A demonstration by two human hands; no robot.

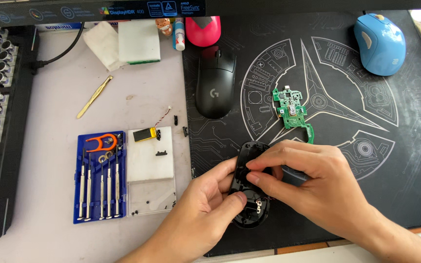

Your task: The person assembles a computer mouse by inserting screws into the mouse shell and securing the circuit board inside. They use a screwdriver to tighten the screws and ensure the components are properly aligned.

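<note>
From above the bench, both hands work on an opened black mouse shell [249,204] lying on the dark mat [405,160]. The left hand [205,204] cups its near edge, thumb pressed inside; the right hand [313,185] pinches the shell's far rim. Already out, I'd judge: the green board [291,109], beyond the shell, and the battery [144,135] on a white tray [150,163] left of it. Screwdrivers [98,182] lie farther left. Reassembly looks undone.

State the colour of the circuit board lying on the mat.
Green circuit board, seen in the head view.
</note>
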